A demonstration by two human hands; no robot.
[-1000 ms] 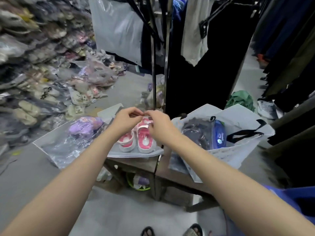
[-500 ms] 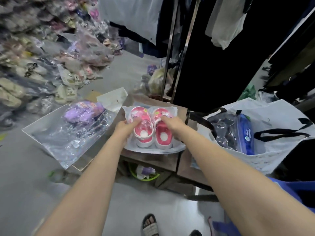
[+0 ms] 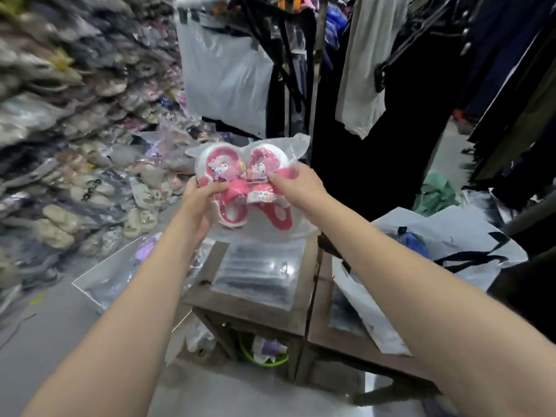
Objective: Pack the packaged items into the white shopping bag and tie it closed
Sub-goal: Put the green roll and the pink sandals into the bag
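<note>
A clear plastic pack of pink and white children's shoes (image 3: 240, 179) is held up in the air above the small wooden table (image 3: 304, 320). My left hand (image 3: 197, 206) grips its left side and my right hand (image 3: 296, 183) grips its right side. A flat clear pack with something dark inside (image 3: 258, 266) lies on the table top. The white shopping bag (image 3: 469, 236) with black handles lies open at the right, with a blue packaged item (image 3: 416, 242) inside. A clear pack with purple shoes (image 3: 144, 251) lies to the left of the table.
Shelves of bagged shoes (image 3: 60, 145) fill the left side. Dark clothes (image 3: 376, 115) hang on a rack behind the table. A green bowl (image 3: 264, 356) sits under the table. Grey floor (image 3: 45, 341) lies at the left and front.
Both hands have lifted the pink shoe pack off the table and tilted it upright. The flat dark pack beneath it is now uncovered.
</note>
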